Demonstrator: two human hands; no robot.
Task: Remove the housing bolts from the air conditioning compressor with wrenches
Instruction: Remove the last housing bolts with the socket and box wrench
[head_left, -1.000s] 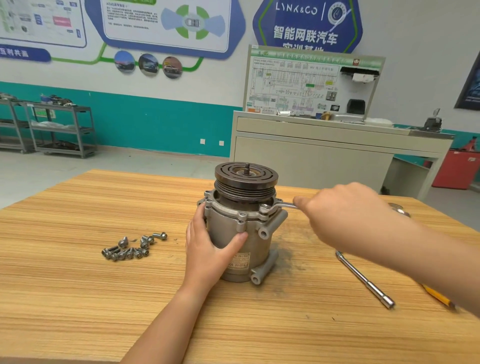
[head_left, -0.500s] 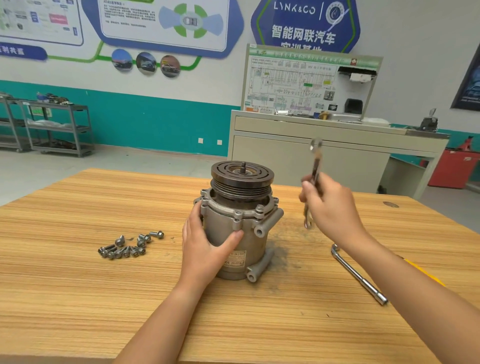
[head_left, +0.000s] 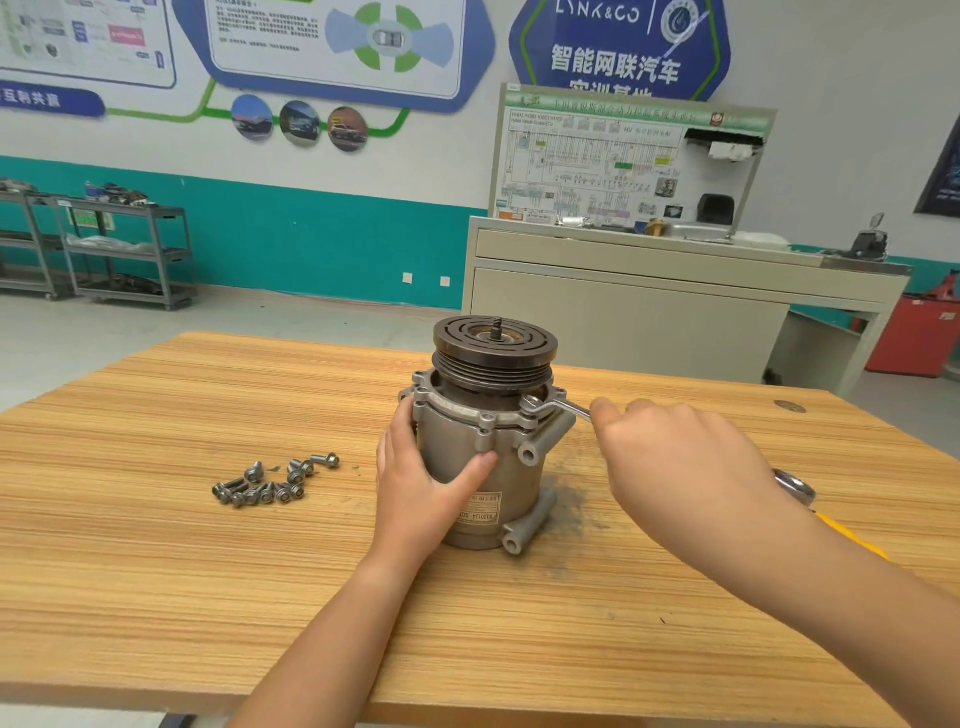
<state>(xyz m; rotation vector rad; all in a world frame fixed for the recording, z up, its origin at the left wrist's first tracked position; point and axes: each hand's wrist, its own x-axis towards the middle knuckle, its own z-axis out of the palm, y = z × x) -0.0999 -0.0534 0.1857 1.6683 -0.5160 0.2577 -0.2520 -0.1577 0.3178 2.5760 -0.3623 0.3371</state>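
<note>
The compressor (head_left: 457, 441) stands upright in the middle of the wooden table (head_left: 208, 571). The left hand (head_left: 421, 488) wraps its housing, thumb on the near side. The right hand (head_left: 685, 467), fingers mostly hidden, seems curled round a wrench (head_left: 556, 408) whose head sits on the right flange. Loose bolts (head_left: 270, 483) lie to the left.

Both forearms extended; left hand (head_left: 428, 486) wraps compressor (head_left: 457, 441), thumb forward; right hand (head_left: 680, 457) curled round wrench (head_left: 558, 407), knuckles up.

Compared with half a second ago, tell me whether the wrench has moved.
Yes. The wrench came down and left, from upright in the air beside the compressor to its end on the compressor's rim.
</note>
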